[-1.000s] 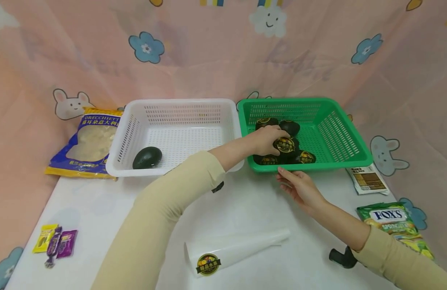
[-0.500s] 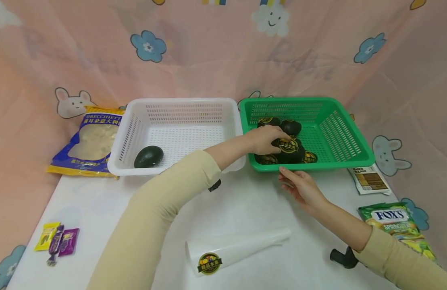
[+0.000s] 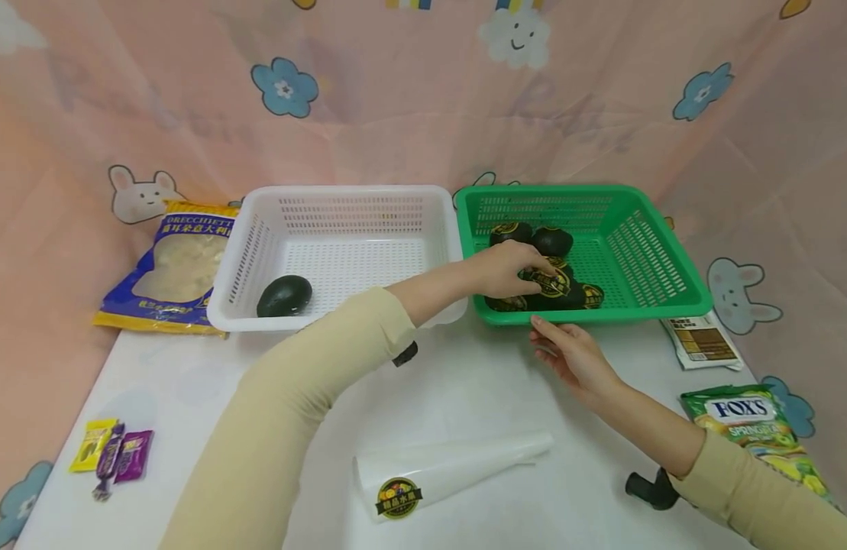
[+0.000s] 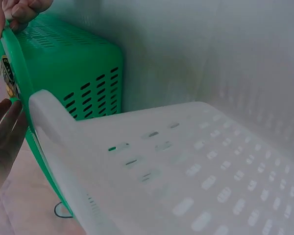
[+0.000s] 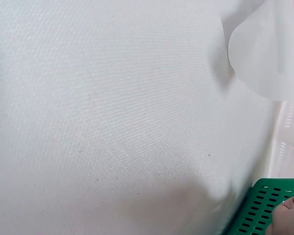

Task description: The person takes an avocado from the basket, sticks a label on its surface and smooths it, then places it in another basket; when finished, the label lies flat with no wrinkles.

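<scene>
In the head view my left hand (image 3: 502,269) reaches into the green basket (image 3: 660,305), its thumb and fingers spread beside a dark avocado (image 3: 554,284) with a gold-and-black label. Several more dark avocados lie around it, some labelled; one at the back (image 3: 552,241) shows no label. My right hand (image 3: 577,359) pinches the basket's front rim, thumb on top and fingers below. The left wrist view shows the left hand (image 4: 7,142) with fingers extended near a label, and the right hand (image 4: 27,10) at the rim. A plain dark green avocado (image 3: 284,296) lies in the white basket (image 3: 354,197).
A rolled white sheet (image 3: 457,466) with a round label lies in front. Left are a pasta bag (image 3: 182,267) and small wrapped candies (image 3: 110,451). Right are a FOX'S bag (image 3: 746,428), a brown-and-white packet (image 3: 701,340) and a black object (image 3: 651,489). The left sleeve partly covers another dark object (image 3: 405,354).
The labelled avocado beside my left hand has shifted slightly right and its label has tilted. The left fingers have shifted slightly around it; the right hand has stayed at the rim.
</scene>
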`<state>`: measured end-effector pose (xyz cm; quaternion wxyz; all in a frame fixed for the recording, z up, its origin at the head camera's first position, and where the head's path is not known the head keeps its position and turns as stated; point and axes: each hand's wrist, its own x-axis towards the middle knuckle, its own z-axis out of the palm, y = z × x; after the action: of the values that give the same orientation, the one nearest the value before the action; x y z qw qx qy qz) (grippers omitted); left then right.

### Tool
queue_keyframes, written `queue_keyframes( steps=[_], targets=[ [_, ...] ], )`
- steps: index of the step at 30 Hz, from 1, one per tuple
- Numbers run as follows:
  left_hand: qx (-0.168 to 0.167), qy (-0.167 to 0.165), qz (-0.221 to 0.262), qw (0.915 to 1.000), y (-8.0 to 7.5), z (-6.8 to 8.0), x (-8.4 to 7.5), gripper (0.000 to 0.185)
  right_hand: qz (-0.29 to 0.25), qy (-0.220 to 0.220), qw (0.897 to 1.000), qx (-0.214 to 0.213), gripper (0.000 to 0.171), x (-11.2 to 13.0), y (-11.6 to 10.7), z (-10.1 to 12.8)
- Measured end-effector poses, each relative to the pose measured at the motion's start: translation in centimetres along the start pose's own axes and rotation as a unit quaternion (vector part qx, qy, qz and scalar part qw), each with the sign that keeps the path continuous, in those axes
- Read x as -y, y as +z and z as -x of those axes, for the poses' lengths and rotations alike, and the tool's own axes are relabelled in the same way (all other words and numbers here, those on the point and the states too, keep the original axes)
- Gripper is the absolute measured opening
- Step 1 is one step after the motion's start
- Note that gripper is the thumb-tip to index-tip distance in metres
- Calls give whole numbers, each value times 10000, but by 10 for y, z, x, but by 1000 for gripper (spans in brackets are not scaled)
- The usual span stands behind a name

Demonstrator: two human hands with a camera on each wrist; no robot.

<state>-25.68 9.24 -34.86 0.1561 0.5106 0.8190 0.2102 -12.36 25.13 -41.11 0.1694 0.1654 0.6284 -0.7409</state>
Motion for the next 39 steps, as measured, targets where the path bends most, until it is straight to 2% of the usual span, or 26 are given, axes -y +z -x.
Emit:
queue_keyframes(
  steps=[5,9,12,16,19,24,27,30,32,34,35,37,39],
  targets=[
    [-594,-25,639,9962,-9,13,3,26,69,-8,10000,-5,40,1,1,0],
    [-1060,-255,1284,9857,-20,36,1,21,68,-10,10000,-9,41,2,4,-1],
    [-1267,-459,1788,9746,-27,61,-1,20,45,-19,10000,-8,39,3,5,-1],
    [-1359,-882,2364,9580,-31,98,-3,20,11,-22,10000,-24,39,3,8,0],
    [-1374,-1292,2866,9393,-29,127,-4,23,24,-12,10000,-19,44,4,9,1],
    [-1265,-1817,3489,9106,-10,175,-6,25,10,-8,10000,31,41,3,10,4],
    [-1179,-2000,3699,8996,12,199,-3,27,-190,-15,9998,69,30,1,12,4],
    [-1214,-2176,4042,8801,37,218,3,31,-366,23,9993,105,22,-1,15,4],
    [-1375,-2319,4368,8582,51,228,7,36,-346,65,9992,178,18,-4,18,5],
    [-1652,-2532,4758,8259,63,234,12,41,-262,110,9992,296,15,-8,23,6],
    [-1829,-2646,4960,8065,67,237,15,45,-174,122,9990,398,14,-10,26,7],
    [-2250,-2843,5384,7607,72,242,19,52,-32,149,9980,608,13,-14,32,8],
    [-2749,-3040,5732,7095,75,247,25,57,174,169,9962,841,13,-16,40,8]
  ],
)
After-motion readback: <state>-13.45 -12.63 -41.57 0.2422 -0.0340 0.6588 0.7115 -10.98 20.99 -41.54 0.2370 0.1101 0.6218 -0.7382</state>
